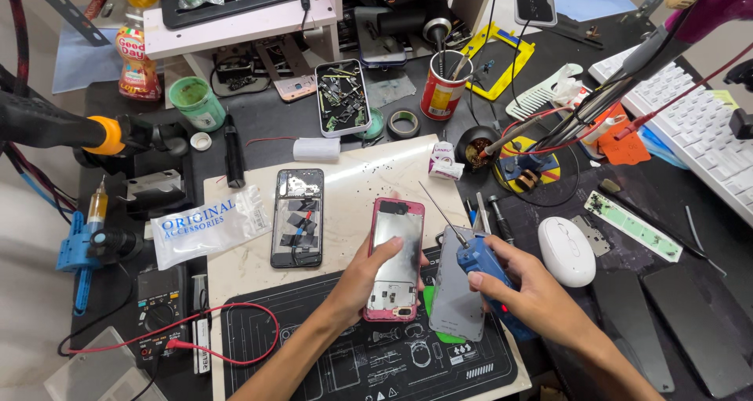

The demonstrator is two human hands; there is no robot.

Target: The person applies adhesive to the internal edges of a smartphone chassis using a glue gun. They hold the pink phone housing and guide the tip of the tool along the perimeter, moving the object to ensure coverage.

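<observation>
1. The left hand (365, 279) is reaching in from the bottom edge, nearest the camera, and gripping a pink phone frame (394, 260) by its lower half, thumb lying across the shiny inner plate.
2. The phone frame is resting face-open over the upper edge of the black work mat (314, 346), itself lying on a pale board (361, 173).
3. The right hand (529, 291) is closing around a blue powered screwdriver (478, 264), whose thin bit is pointing up and to the left, just beside the frame's right edge.
4. A grey flat panel (453, 299) is lying between the two hands, partly under the screwdriver.
5. A second opened phone (298, 216), black, is lying to the left of the pink frame, apart from it.
6. A white mouse (566, 250) is sitting just right of the right hand.
7. A printed plastic bag (208, 227) is lying at the board's left edge.
</observation>
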